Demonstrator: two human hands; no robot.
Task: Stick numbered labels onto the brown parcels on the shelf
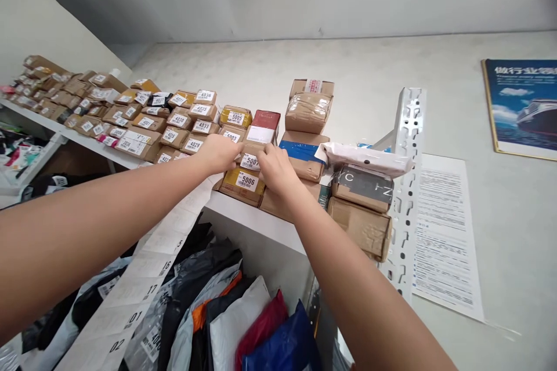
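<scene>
The left hand (221, 153) and right hand (278, 169) curl at a box (249, 161) near the front edge of the shelf (261, 225). Whether they pinch, I cannot tell.

White shelf (255, 219): row of stacked cardboard boxes (243, 186), many labelled.

The bare left forearm (130, 211) and right forearm (339, 264) reach forward, slanting toward each other so that both hands sit near together but apart, above the front edge of the shelf (256, 221). The left hand (221, 153) bends its fingers inward; the right hand (279, 168) curls its own, its fingertips partly hidden, wrist nearly straight.
</scene>
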